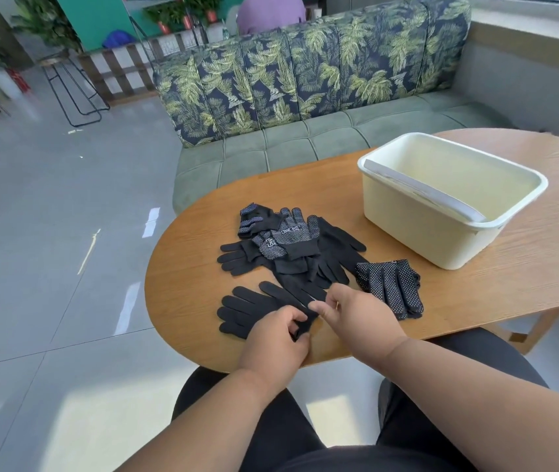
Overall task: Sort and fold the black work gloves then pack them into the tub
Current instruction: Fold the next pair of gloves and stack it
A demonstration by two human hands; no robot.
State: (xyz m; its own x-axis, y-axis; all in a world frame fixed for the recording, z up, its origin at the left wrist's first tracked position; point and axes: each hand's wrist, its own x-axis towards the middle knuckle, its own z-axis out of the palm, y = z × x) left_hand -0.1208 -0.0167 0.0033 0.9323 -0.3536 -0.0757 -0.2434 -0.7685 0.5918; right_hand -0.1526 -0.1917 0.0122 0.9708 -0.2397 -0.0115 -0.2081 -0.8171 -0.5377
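While we are sitting at the oval wooden table (441,301), this is how we are finding things.

Left hand: we are seeing the left hand (276,338) clenching around the cuff end of a plain black glove (250,310), fingers curling over the fabric.

Right hand: we are seeing the right hand (356,316) pinching the same cuff from the other side, thumb and forefinger closing on the edge.

Plain black glove: we are finding it lying flat at the near edge of the table, its fingers pointing left, away from both hands.

Glove pile: we are noticing a loose heap of black gloves (288,247) just beyond the hands, some showing white dots, some plain, overlapping one another.

Dotted gloves: we are spotting a stacked set of dotted gloves (390,287) lying apart to the right of the heap, fingers pointing toward us.

Tub: we are seeing the cream tub (424,229) standing on the table further right and back, a pale handle resting across its near rim; no gloves are showing inside.

Sofa: we are facing a leaf-patterned sofa (305,73) behind the table.
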